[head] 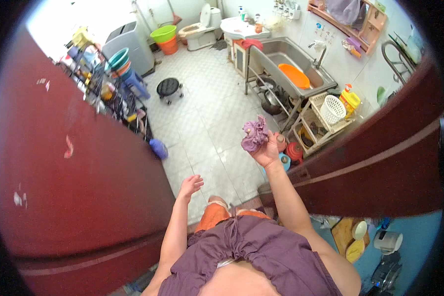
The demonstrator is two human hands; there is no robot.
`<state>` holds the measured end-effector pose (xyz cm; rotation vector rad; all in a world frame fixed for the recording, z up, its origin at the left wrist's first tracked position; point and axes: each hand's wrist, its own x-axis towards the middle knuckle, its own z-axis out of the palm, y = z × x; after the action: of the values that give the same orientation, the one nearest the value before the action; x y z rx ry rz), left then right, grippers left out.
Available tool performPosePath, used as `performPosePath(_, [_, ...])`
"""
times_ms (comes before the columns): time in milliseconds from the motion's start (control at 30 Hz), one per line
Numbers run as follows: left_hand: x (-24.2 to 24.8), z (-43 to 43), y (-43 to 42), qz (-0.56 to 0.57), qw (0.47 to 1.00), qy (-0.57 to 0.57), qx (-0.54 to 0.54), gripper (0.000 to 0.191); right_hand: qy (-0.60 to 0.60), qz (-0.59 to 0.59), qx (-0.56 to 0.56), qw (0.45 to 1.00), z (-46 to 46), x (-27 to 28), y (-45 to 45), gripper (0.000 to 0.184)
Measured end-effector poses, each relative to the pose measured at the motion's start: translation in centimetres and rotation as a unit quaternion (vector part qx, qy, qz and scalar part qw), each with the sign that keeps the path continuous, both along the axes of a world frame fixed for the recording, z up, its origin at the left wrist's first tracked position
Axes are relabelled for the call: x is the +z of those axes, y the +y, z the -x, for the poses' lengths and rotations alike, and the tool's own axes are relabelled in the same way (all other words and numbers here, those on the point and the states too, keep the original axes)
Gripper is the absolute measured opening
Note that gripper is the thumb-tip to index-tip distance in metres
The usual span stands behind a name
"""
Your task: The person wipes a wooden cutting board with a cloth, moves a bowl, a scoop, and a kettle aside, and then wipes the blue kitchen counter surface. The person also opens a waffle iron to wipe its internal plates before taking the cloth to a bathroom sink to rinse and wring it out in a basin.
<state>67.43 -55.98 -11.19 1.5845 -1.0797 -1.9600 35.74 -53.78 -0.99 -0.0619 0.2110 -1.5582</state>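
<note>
A crumpled purple cloth is bunched up in my right hand, which is raised ahead of me at centre right. My left hand hangs empty over the tiled floor, its fingers somewhat apart. Beyond the cloth stands a stainless steel sink on a metal frame, with an orange plastic basin tilted inside it. A red cloth hangs over the sink's left corner.
Dark red doors or panels flank me, left and right. Ahead on the tiled floor stands a black wheeled stool. A cluttered rack lines the left; a cream shelf rack and vacuum flasks stand right.
</note>
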Motion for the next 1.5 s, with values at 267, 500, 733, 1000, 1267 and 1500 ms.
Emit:
performPosePath(267, [1.9, 14.7, -21.7, 0.048, 0.993, 0.081, -0.074, 0.042, -0.013, 0.031, -0.069, 0.997, 5.8, -1.9, -16.3, 0.04])
performPosePath(500, [5.7, 33.6, -32.1, -0.138, 0.922, 0.295, -0.208, 0.058, 0.083, -0.02, -0.215, 0.973, 14.1, -1.1, -21.3, 0.037])
performPosePath(733, [8.6, 51.9, -34.7, -0.3, 0.803, 0.398, -0.326, 0.06, 0.39, -0.22, -0.415, 0.792, 25.8, -4.1, -25.3, 0.029])
performPosePath(1000, [3.8, 66.8, -39.4, -0.321, 0.827, 0.334, -0.318, 0.049, 0.373, -0.5, -0.429, 0.654, 52.1, -5.0, -20.6, 0.04])
performPosePath(1267, [2.7, 74.8, -40.4, -0.374, 0.829, 0.258, -0.326, 0.046, 0.164, -0.523, -0.488, 0.68, 68.0, -8.4, -12.3, 0.053])
performPosePath(1500, [0.2, 79.0, -42.2, -0.4, 0.817, 0.202, -0.362, 0.043, 0.214, -0.502, -0.501, 0.672, 67.8, -8.5, -13.3, 0.04])
